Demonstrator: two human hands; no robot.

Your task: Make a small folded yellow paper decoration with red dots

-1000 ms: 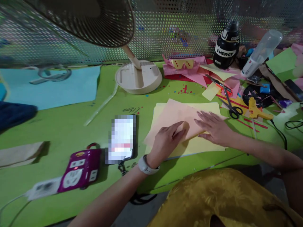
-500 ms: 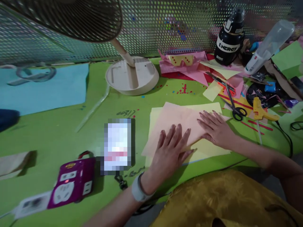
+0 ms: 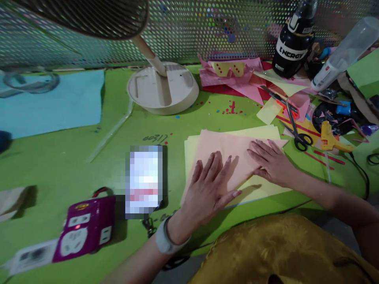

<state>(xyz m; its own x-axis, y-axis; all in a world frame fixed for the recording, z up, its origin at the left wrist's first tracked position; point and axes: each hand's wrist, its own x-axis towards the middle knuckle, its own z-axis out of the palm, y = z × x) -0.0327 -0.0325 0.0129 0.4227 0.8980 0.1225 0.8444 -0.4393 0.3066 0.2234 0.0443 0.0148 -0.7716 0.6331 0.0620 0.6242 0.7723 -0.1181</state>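
A sheet of pale pink paper (image 3: 226, 144), apparently folded into a pointed shape, lies over light yellow sheets (image 3: 251, 191) on the green table. My left hand (image 3: 205, 187), with a band at the wrist, rests with spread fingers over its left part. On its right part lies my right hand (image 3: 271, 161), fingers stretched out flat near the narrow tip. Neither hand grips anything. Both palms hide some of the pink paper's lower edge.
Right of the paper lie black-handled scissors (image 3: 297, 128), a yellow glue gun (image 3: 331, 138) and paper scraps. Behind stand a fan base (image 3: 162, 92) and a black bottle (image 3: 291, 51). A blurred-out phone (image 3: 145, 177) and a purple power strip (image 3: 85, 228) lie at left.
My left hand has shifted slightly left and down across the pink paper, whose left part has turned a little. My right hand has stayed nearly in place. The camera view has shifted somewhat.
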